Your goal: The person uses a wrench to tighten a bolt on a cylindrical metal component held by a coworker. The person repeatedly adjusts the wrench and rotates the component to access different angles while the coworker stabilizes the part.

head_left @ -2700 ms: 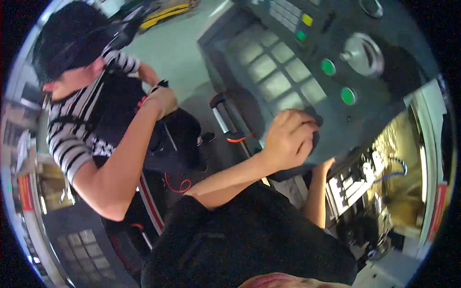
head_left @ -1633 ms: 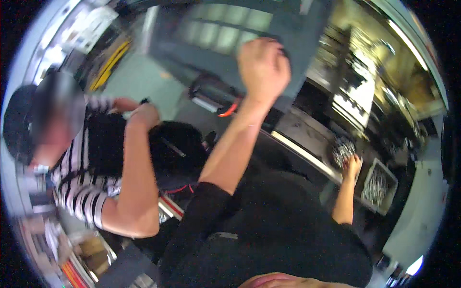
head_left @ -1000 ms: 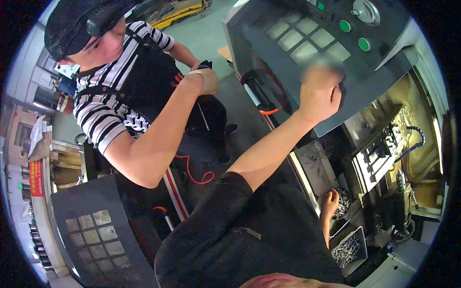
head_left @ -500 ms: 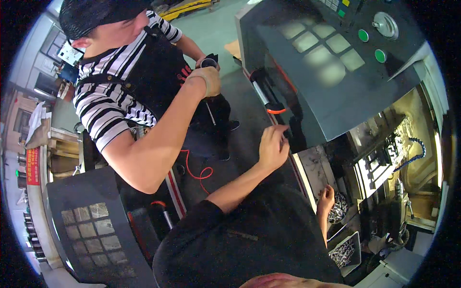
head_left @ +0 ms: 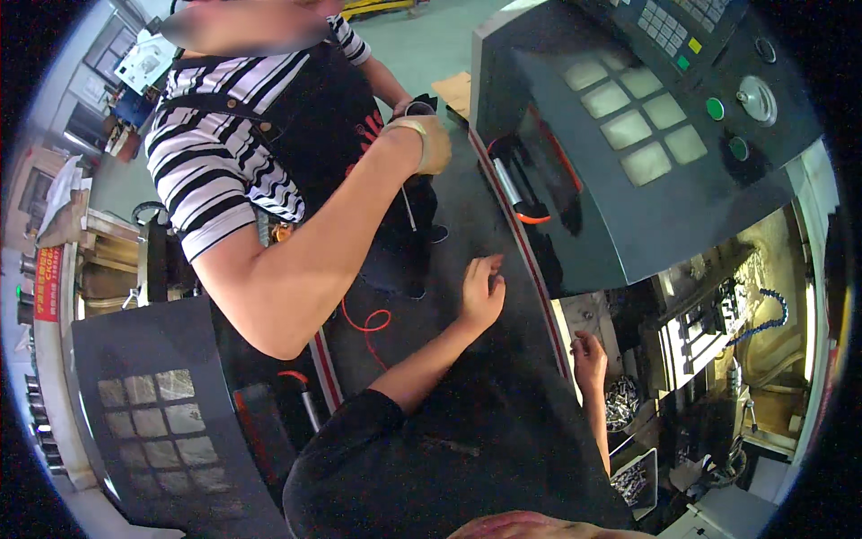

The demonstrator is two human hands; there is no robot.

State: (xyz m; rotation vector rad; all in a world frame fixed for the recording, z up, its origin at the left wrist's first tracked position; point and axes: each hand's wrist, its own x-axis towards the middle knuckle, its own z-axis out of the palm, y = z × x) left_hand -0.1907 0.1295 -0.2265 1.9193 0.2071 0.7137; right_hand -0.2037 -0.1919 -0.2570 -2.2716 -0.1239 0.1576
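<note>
My left hand hovers over the dark floor strip in front of the machine. Its fingers are loosely bent, the thumb stands apart, and nothing shows between them. My right hand is by the pale ledge at the opening of the machine, its half-bent fingertips apart and no held thing visible. Just beyond that wrist is a round container of small metal parts. Beside my right forearm stands a rectangular bin with similar shiny parts. The machine's grey door with its orange-ended handle is ahead of my left hand.
At the left, a person in a striped shirt grips a dark round-mouthed thing; a thin rod hangs below that fist. A red coiled hose lies on the floor. Another grey machine door is lower left. A control panel is upper right.
My left hand has moved left and down, away from the machine door. My right hand has drawn left from above the round container. The view has shifted; the other person's head has turned.
</note>
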